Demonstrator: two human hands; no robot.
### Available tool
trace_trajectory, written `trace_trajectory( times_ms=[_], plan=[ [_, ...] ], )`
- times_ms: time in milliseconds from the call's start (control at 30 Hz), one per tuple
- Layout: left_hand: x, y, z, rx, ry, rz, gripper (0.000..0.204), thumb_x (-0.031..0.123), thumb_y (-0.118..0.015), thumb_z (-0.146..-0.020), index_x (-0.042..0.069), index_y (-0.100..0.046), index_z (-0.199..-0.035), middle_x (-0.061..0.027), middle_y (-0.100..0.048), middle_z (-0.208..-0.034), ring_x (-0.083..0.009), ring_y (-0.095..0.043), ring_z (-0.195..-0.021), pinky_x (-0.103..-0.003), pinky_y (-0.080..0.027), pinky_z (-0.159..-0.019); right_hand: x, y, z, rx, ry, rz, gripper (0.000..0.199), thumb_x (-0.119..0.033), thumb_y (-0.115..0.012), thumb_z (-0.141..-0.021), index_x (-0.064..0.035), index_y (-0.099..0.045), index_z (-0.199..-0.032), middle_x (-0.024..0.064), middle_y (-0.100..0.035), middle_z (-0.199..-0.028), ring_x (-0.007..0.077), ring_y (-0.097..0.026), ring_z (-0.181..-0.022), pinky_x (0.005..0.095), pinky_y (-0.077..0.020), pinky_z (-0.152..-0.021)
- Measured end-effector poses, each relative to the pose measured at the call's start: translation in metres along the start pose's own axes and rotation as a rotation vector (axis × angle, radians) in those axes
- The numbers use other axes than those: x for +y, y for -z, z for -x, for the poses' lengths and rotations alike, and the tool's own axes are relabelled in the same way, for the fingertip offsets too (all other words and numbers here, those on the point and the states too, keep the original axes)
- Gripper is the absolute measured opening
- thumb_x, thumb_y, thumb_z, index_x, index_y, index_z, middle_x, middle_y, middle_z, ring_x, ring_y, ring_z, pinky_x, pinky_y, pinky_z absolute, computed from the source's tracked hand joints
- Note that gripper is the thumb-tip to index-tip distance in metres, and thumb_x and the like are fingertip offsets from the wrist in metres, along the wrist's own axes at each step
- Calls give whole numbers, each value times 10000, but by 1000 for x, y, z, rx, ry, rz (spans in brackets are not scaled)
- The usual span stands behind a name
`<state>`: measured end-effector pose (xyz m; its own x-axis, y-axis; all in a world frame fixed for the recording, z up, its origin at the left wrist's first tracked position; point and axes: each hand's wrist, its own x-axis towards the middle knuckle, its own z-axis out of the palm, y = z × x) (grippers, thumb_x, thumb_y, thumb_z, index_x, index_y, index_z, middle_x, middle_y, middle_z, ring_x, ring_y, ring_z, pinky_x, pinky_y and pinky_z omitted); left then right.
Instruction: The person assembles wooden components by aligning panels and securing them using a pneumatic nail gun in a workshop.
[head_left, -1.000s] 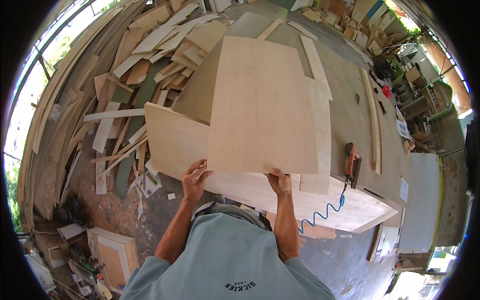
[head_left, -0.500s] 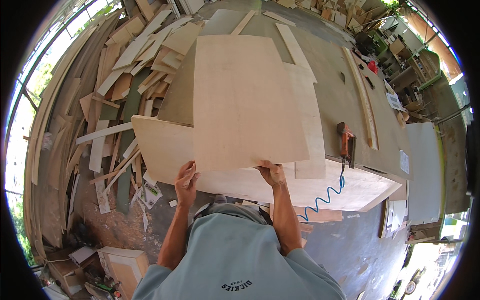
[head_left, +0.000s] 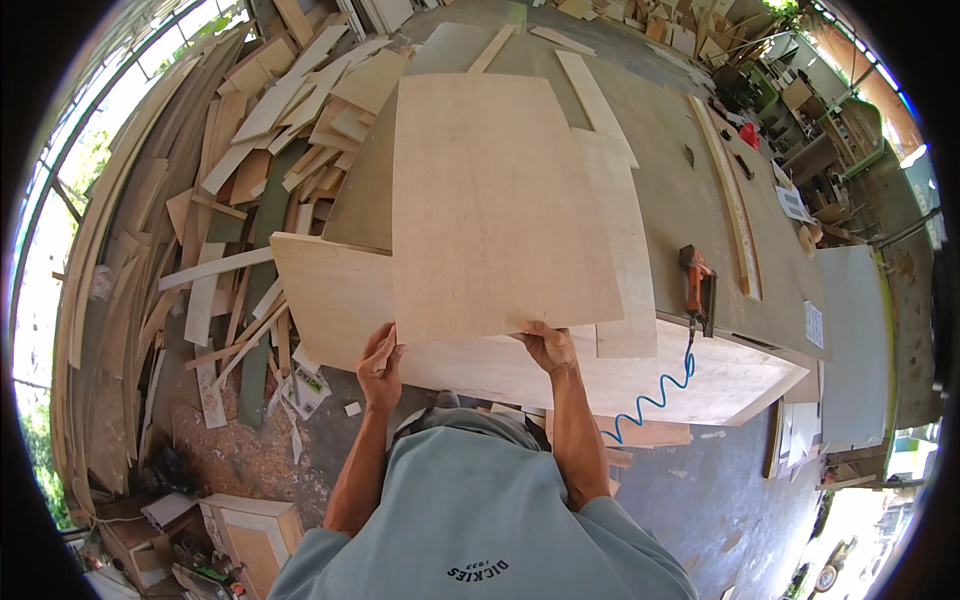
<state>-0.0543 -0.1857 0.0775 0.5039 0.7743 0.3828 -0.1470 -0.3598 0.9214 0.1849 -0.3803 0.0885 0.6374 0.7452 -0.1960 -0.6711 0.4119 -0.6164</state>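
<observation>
A pale rectangular plywood panel (head_left: 500, 200) lies in front of me over the worktable, its near edge toward my body. At the panel's near left corner, my left hand (head_left: 380, 362) is closed with the fingertips pinching the corner. My right hand (head_left: 549, 348) grips the near edge farther right, thumb underneath or hidden and fingers over the top. Beneath and to the right of the panel shows another light board (head_left: 625, 260). A larger pale panel (head_left: 330, 295) sticks out from under it at the left.
An orange and black nail gun (head_left: 697, 285) with a coiled blue air hose (head_left: 640, 405) rests on the worktable (head_left: 660, 160) at right. A long wooden strip (head_left: 730, 200) lies beyond it. Heaped offcuts (head_left: 300, 130) fill the left side. A wooden box (head_left: 255, 535) stands on the floor lower left.
The whole view has shifted slightly to the right. Both hands keep their places on the plywood panel, and nothing is let go.
</observation>
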Motion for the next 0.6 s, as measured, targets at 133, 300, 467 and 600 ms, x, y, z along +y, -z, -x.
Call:
trace_trajectory(
  times_ms=[133, 300, 467, 600],
  plan=[
    [4, 0, 0, 12, 9, 14, 361, -129, -626, -867, -6, -671, -1204, -165, -620, -1266, -226, -630, -1111, -303, -523, -903, 2, 0, -1, 4, -8, 14, 336, 110, -598, -812, -26, -628, -1118, 117, -673, -1025, 293, -686, -949, 479, -605, -869],
    [2, 1, 0, 1, 4, -5, 360, -133, -621, -868, -7, -672, -1202, -165, -618, -1269, -229, -629, -1117, -299, -521, -906, 2, 0, -1, -4, -4, 21, 356, 107, -603, -812, -20, -610, -1145, 122, -668, -1045, 301, -681, -971, 481, -606, -869],
    [-2, 4, -1, -25, -43, -7, 361, -124, -624, -870, -3, -670, -1206, -165, -619, -1270, -236, -631, -1121, -310, -515, -921, 1, -4, 0, -13, 1, 39, 406, 94, -607, -825, -17, -571, -1214, 136, -649, -1109, 326, -670, -1013, 504, -603, -873],
    [2, 4, -2, -35, -6, -5, 366, -107, -634, -870, 17, -673, -1212, -163, -624, -1261, -239, -636, -1114, -315, -512, -925, -1, -8, 2, -21, -3, 44, 400, 81, -613, -840, -7, -562, -1227, 151, -640, -1133, 338, -660, -1039, 514, -602, -876]
  ],
)
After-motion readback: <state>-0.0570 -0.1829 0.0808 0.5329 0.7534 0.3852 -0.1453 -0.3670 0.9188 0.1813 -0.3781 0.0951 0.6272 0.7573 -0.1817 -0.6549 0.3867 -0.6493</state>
